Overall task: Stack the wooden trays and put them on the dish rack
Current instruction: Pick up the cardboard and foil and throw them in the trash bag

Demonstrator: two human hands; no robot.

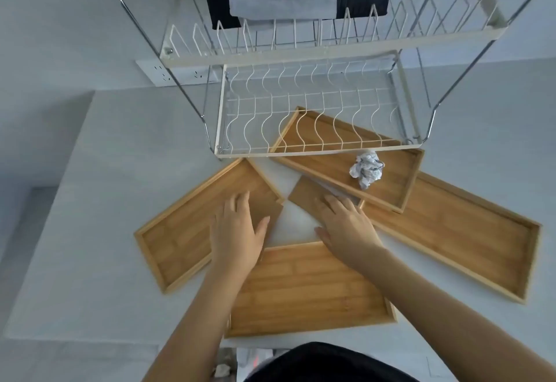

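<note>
Wooden, rimmed rectangular trays [177, 231] lie splayed below a wire dish rack [310, 123].

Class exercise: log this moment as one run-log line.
trays: unstacked on table | left hand: open over left tray | right hand: open | dish rack: no trays

Bare forearms, no sleeves; dark garment [325, 362] on the torso.

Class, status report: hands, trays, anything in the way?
Both hands open: left hand and right hand over trays. Unstacked; rack empty. Crumpled paper in back tray.
</note>
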